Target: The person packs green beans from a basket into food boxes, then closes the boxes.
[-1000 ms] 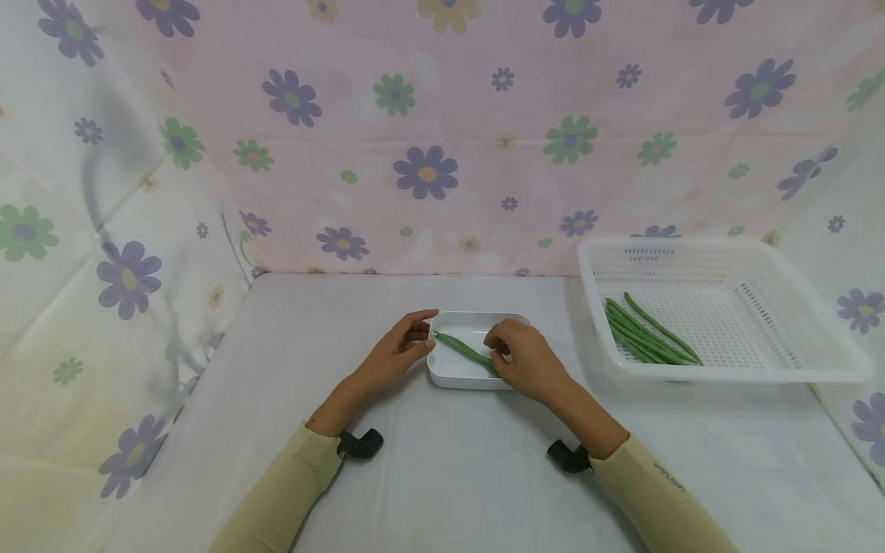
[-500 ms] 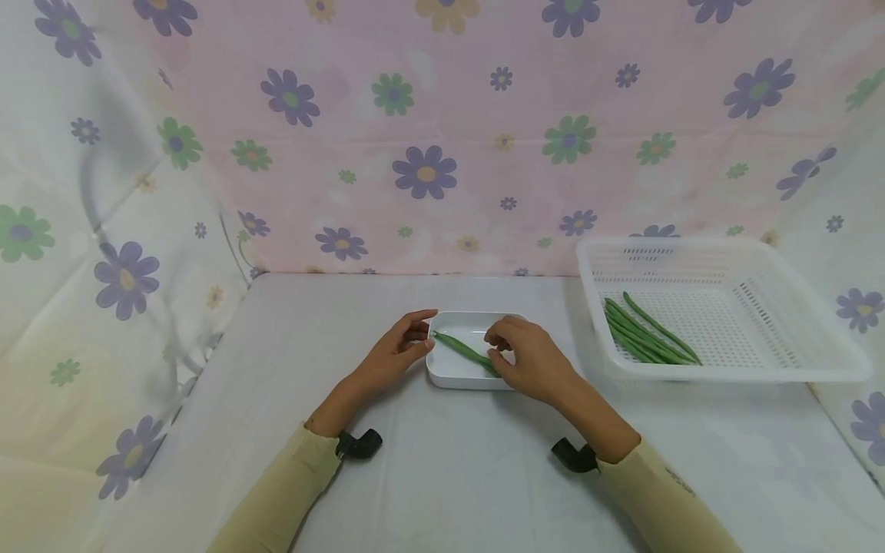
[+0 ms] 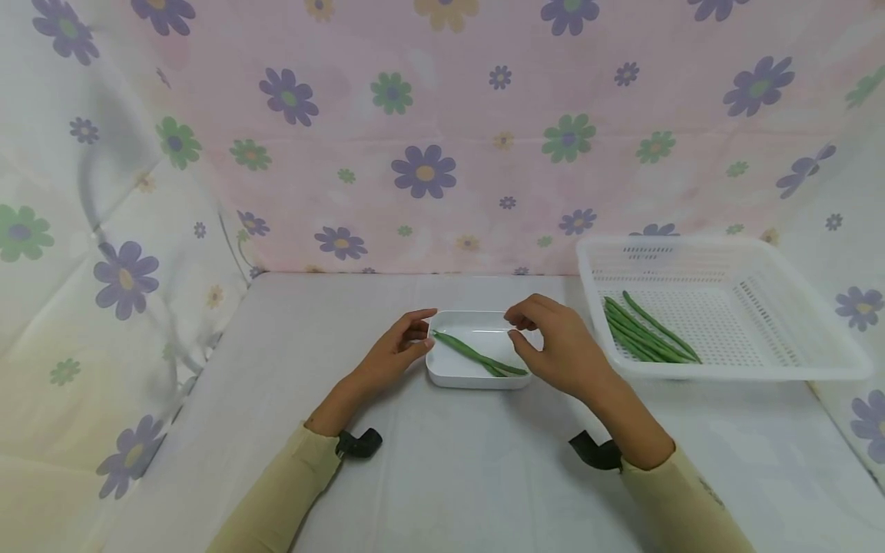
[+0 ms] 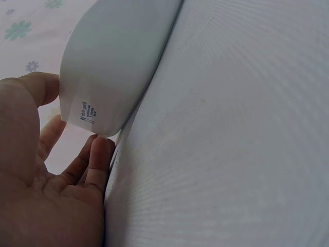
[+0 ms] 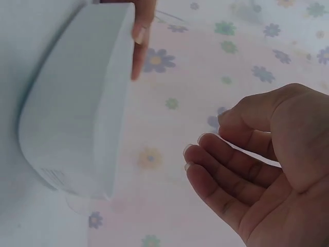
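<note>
A small white rectangular dish stands mid-table with a few long green beans lying slantwise in it. At its left end my left hand holds the wall; in the left wrist view the thumb meets the rim and other fingertips touch a lower corner. My right hand hovers over the dish's right end, fingers loosely bent. The right wrist view shows a gap between that hand and the dish, with nothing between thumb and fingers. From both wrists the beans are hidden.
To the right stands a white perforated plastic basket, with several green beans along its left side. Flowered cloth hangs behind the table and at both sides. White cloth covers the tabletop.
My right hand has let go of the beans, risen and moved right, away from them. More of the beans' right ends now show. My left hand has stayed at the dish.
</note>
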The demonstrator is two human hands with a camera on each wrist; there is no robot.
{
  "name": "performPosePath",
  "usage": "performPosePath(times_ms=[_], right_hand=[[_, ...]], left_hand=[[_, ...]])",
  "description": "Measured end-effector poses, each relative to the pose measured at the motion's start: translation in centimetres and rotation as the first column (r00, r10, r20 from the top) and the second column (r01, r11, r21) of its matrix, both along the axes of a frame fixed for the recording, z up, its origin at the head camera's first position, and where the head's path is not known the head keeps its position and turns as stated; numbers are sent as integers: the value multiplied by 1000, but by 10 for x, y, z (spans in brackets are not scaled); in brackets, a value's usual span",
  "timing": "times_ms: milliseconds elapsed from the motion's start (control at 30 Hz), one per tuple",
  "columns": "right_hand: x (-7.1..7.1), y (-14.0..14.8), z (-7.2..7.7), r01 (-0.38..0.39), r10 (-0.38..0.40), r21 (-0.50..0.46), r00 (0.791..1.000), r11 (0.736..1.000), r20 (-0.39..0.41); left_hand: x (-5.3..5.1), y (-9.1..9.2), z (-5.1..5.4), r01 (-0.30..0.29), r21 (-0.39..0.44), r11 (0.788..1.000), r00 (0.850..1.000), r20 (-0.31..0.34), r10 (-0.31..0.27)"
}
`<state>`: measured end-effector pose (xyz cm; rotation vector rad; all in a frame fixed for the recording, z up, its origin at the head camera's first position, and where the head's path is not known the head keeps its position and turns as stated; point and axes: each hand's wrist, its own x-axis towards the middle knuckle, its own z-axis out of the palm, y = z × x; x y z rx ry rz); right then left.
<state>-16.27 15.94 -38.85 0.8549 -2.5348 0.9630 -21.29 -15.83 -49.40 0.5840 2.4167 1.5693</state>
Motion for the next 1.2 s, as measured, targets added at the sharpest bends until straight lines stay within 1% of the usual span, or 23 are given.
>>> performPosePath(times_ms=[100,233,300,367,533,667,833,933,1067,1200], right_hand=[[-1,9,7,16,-17,-24,998,1000,-55],[-3,21,14,40,-47,-55,989,998,-138],[-5,28,16,68,-76,-58,984,996,-161],[-6,35,18,97,-107,-63,980,993,-167],[-9,50,22,158,-169,-79,971,984,-166],[-12,62,22,196,-210,-91,962,976,-174],[-15,80,22,227,-242,-107,958,968,-157],[-17,90,21,247,-259,-100,955,964,-145],[-20,102,19,278,-286,-76,951,957,-117],[-22,114,15,322,-323,-20,945,946,-50]], left_hand=[[0,0,1,-1,-5,1000,1000,-3,1],[0,0,2,0,-8,1000,1000,-9,0],[0,0,2,1,-6,1000,1000,-13,-1],[1,0,3,0,-4,1000,1000,-14,0],[1,0,4,-1,5,1000,1000,-12,1],[1,0,4,1,15,1000,1000,-8,-1],[1,1,2,6,21,1000,1000,-10,-6],[1,0,2,4,20,1000,1000,-12,-4],[1,0,3,4,16,1000,1000,-18,-4],[2,1,3,7,16,1000,1000,-22,-6]])
